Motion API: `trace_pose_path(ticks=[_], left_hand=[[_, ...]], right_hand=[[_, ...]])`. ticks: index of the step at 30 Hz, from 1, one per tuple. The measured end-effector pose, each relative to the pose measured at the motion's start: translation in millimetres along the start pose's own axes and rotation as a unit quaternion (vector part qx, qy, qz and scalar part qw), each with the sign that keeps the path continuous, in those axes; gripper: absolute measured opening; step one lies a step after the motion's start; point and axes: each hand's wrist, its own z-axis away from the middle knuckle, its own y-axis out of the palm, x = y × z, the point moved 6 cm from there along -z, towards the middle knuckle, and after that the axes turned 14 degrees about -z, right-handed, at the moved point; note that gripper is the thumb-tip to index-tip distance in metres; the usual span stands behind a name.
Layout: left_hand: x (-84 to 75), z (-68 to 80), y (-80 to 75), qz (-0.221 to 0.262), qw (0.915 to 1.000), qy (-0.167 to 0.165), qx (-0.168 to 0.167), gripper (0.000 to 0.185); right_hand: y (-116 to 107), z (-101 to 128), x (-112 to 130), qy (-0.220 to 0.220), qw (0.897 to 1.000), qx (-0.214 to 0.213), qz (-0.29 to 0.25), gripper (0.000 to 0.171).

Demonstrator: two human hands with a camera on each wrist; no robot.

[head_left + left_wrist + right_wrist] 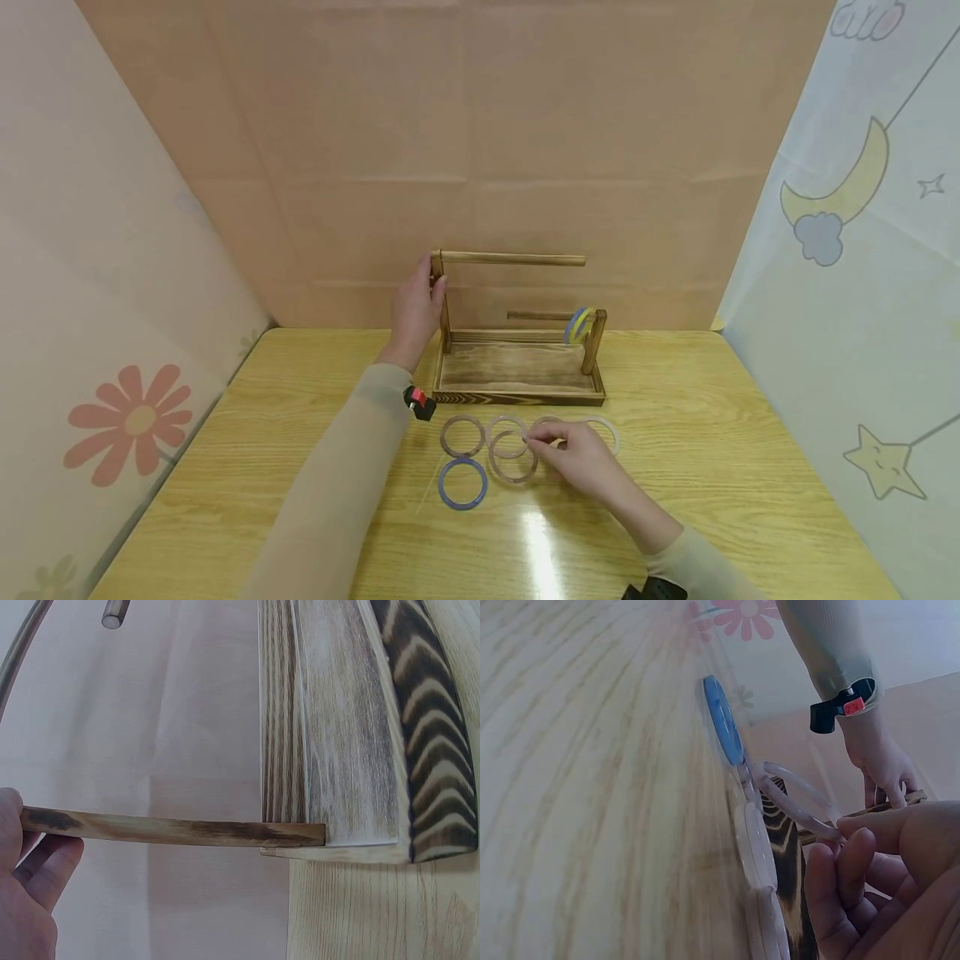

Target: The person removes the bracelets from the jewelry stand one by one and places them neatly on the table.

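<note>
A dark-stained wooden rack (517, 387) stands on the table, with a tall left post (438, 283) carrying a long top rod (513, 259). A shorter right post has a low rod that bears a blue and a yellow ring (578, 326). My left hand (418, 302) grips the tall post near its top; the left wrist view shows my fingers (34, 881) curled round the post (172, 829). In front of the rack lie several clear rings (462, 435) and a blue ring (462, 483). My right hand (561, 446) pinches the edge of one clear ring (795, 799), tilting it up.
Paper and fabric screens close off the back and both sides of the yellow wooden table (712, 467). A whitish ring (609, 430) lies just right of my right hand. In the right wrist view the blue ring (724, 720) lies beyond the clear ones.
</note>
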Motion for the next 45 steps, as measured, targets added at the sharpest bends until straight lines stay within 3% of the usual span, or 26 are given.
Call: trace_pose_path(ticks=[9,17,26,36,45], left_hand=[[1.4,-1.8,2.5,-0.004,1.0,0.0,-0.003,0.027],[0.3,-1.3,0.6,-0.011,0.9999,0.003,-0.005,0.031],[1.1,-1.3,1.4,-0.009,0.9999,0.005,-0.011,0.034],[0.5,-1.4,0.5,-0.011,0.9998,0.008,-0.014,0.03],[-0.3,-0.9,-1.3,-0.009,1.0,0.001,-0.003,0.03]], right_hand=[[1.4,6.5,-8.3,0.03,0.999,0.029,-0.027,0.027],[3.5,6.4,-17.8,0.041,0.998,0.031,-0.03,0.024],[5.4,8.2,-19.2,0.035,0.998,0.003,0.046,0.016],[7.5,7.3,-14.4,0.004,0.988,-0.016,0.153,0.005],[10.1,7.1,-10.2,-0.016,0.985,-0.011,0.17,0.006]])
